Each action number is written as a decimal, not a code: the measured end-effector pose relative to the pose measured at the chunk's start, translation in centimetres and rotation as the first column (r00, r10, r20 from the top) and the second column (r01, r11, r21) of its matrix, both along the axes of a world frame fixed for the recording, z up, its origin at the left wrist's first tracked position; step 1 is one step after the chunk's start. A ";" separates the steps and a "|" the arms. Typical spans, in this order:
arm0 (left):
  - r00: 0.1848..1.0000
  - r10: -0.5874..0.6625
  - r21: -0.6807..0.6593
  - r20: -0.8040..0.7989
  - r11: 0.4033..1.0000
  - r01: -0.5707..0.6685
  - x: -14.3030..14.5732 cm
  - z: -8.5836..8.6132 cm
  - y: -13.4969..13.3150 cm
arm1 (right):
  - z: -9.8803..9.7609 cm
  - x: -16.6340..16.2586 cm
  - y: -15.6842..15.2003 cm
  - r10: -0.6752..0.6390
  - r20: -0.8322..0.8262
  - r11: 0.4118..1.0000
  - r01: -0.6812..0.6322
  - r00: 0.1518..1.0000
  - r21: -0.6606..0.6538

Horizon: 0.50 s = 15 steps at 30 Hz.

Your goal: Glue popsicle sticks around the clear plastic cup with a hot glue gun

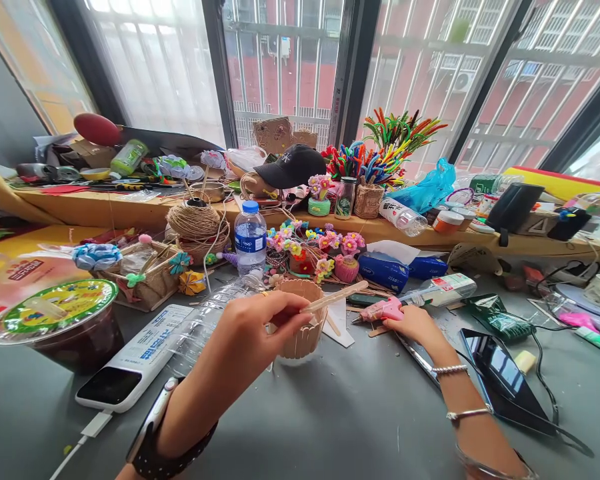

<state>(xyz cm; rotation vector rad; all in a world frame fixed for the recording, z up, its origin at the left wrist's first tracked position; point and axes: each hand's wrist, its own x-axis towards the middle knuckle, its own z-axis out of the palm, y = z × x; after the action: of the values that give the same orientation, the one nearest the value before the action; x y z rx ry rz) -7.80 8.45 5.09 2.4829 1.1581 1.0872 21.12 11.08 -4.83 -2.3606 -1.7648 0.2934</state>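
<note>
My left hand [260, 327] pinches a wooden craft stick [340, 295] between thumb and fingertips, its free end pointing up to the right. Just behind those fingers stands a round cup [305, 337] made of upright wooden sticks, partly hidden by the hand. My right hand [415, 328] is closed on a pink hot glue gun [381, 311], whose nozzle points left toward the cup. White paper [339, 323] and another loose stick lie between the cup and the gun. A clear plastic bottle [200, 333] lies on its side, left of the cup and partly behind my left forearm.
At left are a sealed drink cup [75, 327] and a white power bank [135, 357] with a cable. A black phone [505, 377] lies at right amid cords. Behind stand a water bottle [251, 240], twine [195, 220], yarn flowers [350, 250] and a tissue pack [385, 270].
</note>
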 end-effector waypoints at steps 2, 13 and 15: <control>0.999 -0.009 -0.031 0.041 0.999 0.011 0.1 0.0 0.2 | -0.1 0.0 0.1 0.004 -0.015 1.000 -0.004 1.000 -0.003; 0.989 0.029 -0.101 0.146 0.995 -0.014 -0.2 -0.1 0.8 | 1.4 -1.2 -1.2 0.143 -0.061 0.985 -0.136 0.988 0.103; 0.986 0.026 -0.123 0.167 0.992 -0.005 -0.3 -0.1 0.9 | 1.6 -1.6 -1.7 0.188 -0.004 0.964 -0.184 0.982 0.191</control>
<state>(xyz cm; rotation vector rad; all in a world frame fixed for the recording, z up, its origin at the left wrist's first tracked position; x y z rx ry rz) -8.09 9.37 4.96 2.2460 1.1587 1.1683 19.54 9.40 -3.21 -2.0587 -1.9150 0.1675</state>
